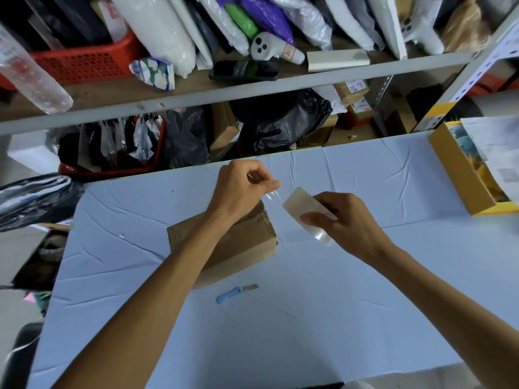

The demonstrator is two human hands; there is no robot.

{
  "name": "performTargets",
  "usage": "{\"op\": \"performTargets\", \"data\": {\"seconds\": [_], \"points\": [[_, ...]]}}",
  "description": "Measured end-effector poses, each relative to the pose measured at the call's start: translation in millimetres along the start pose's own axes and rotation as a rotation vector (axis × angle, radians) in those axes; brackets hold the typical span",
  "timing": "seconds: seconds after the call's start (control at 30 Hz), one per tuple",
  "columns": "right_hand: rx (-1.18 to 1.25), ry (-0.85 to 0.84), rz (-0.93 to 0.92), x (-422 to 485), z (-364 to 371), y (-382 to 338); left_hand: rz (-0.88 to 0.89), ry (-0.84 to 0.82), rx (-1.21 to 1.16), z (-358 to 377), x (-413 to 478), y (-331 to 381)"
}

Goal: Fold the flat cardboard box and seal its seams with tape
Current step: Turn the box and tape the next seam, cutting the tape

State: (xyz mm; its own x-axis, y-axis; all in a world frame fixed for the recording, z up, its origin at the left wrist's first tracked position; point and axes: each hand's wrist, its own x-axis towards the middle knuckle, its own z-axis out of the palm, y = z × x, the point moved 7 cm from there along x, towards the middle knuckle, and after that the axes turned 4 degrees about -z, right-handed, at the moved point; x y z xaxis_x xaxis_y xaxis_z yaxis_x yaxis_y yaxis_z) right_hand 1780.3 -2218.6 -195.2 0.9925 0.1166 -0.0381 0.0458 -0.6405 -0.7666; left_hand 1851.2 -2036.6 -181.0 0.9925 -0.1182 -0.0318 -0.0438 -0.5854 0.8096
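Observation:
A folded brown cardboard box (247, 240) stands on the light blue table (309, 318), partly under my left forearm. My right hand (345, 223) grips a roll of clear tape (303, 211), seen edge-on, just right of the box. My left hand (241, 186) hovers above the box's far end. Its fingertips pinch the free end of the clear tape strip (271, 196), which stretches between both hands.
A small blue-handled cutter (236, 293) lies on the table in front of the box. An open yellow-brown carton (466, 175) sits at the right edge. Crowded metal shelves (224, 94) with bags, a red basket and parcels run behind the table.

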Motion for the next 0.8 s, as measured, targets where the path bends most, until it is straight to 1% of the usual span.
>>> {"op": "performTargets", "data": {"seconds": [0.1,0.17,0.33,0.4,0.47,0.57,0.63,0.7,0.8], "points": [[-0.028,-0.056,0.142,3,8,15,0.024,-0.055,0.054,2,3,5],[-0.062,-0.043,0.184,4,6,18,0.026,-0.086,0.085,6,3,5],[0.006,0.042,0.128,-6,-6,15,-0.020,-0.165,0.079,6,7,-4],[0.085,0.032,0.126,-8,-8,12,-0.032,-0.200,0.104,6,9,-4],[0.189,-0.008,0.139,-9,-5,10,-0.044,-0.195,0.112,4,11,-1],[0.292,-0.037,0.164,-10,-6,12,-0.066,-0.160,0.079,-2,16,2],[0.332,-0.045,0.148,-10,-7,12,-0.084,-0.171,0.038,-3,16,3],[0.332,-0.053,0.118,-10,-7,13,-0.128,-0.233,0.033,-1,16,0],[0.295,-0.047,0.088,-12,-5,14,-0.245,-0.352,0.160,3,15,-12]]}}
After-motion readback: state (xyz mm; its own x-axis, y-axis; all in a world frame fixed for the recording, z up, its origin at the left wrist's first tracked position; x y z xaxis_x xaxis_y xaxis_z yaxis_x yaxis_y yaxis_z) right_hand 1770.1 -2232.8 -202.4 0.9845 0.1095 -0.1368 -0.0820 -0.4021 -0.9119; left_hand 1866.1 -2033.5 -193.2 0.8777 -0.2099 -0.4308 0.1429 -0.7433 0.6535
